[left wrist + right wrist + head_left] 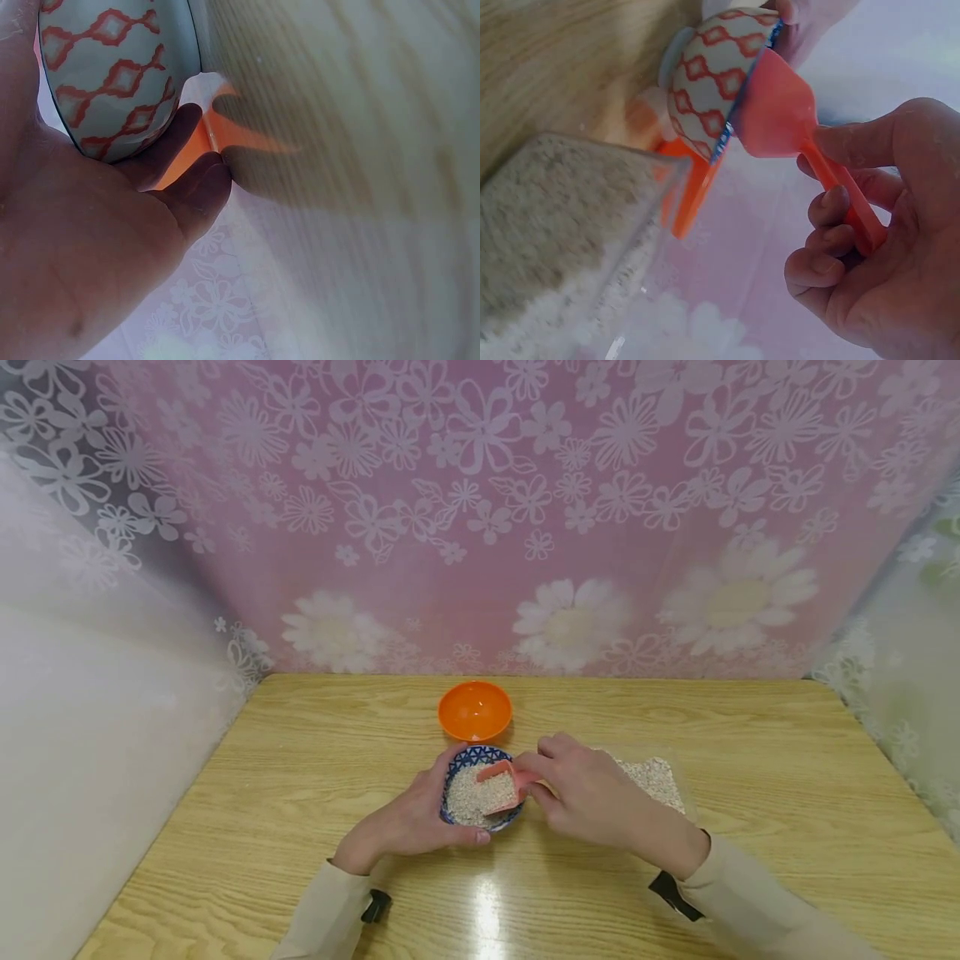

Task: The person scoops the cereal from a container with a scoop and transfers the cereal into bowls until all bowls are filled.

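My left hand (416, 818) grips a small bowl (482, 754) from its left side, thumb at the near rim and fingers round the far side. The bowl is patterned blue inside; its white outer wall (716, 67) carries red-orange diamonds. Pale flakes like rolled oats (465, 799) lie in it. My right hand (592, 793) holds a pink scoop (780, 109) by its handle, fingers curled round it. The scoop's head is over the bowl's right part, its front reaching inside the rim, with flakes (498, 790) in it. In the left wrist view, fingers (199, 184) show beside the bowl.
An orange bowl (476, 710) stands just behind the patterned one. To the right, partly hidden by my right hand and forearm, is a clear container (667, 163) of the same flakes. The wooden table (315, 752) ends at a pink flowered curtain (420, 568).
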`<state>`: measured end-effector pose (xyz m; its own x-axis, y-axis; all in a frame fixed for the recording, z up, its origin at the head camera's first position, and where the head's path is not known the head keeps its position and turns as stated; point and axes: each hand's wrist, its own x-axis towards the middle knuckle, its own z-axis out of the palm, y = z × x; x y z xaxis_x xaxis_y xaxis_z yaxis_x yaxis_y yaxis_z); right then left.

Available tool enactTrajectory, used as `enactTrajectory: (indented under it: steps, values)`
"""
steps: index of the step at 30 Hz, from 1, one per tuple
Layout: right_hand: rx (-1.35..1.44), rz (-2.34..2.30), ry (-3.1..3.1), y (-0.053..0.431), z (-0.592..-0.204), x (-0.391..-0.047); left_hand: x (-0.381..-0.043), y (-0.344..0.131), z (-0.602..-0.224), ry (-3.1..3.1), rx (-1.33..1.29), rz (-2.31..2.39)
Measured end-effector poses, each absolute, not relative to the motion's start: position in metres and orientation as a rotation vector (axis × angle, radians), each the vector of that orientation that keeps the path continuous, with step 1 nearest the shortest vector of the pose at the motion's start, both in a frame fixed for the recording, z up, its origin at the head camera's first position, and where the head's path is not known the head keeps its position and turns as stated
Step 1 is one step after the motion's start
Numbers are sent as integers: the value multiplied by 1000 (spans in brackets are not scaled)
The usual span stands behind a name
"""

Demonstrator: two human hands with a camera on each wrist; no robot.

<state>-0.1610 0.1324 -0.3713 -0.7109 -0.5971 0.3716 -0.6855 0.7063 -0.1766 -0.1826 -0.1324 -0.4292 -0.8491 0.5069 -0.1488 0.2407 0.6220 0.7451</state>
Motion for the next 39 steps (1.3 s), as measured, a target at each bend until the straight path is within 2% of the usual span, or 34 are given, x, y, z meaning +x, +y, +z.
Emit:
enactTrajectory:
  steps: [12,23,31,39]
  values:
    - [1046,130,-2421,136,-348,-153,-184,-133,-428,2488,618,1112]
    - [1123,-22,-2281,139,-342,-146,-183,-133,-429,2487,615,1107]
    - [1117,313,-2310,146,-359,-150,-182,-132,-427,2486,609,1107]
    - [979,580,-2410,161,-379,-152,-182,-132,-429,2468,644,1145]
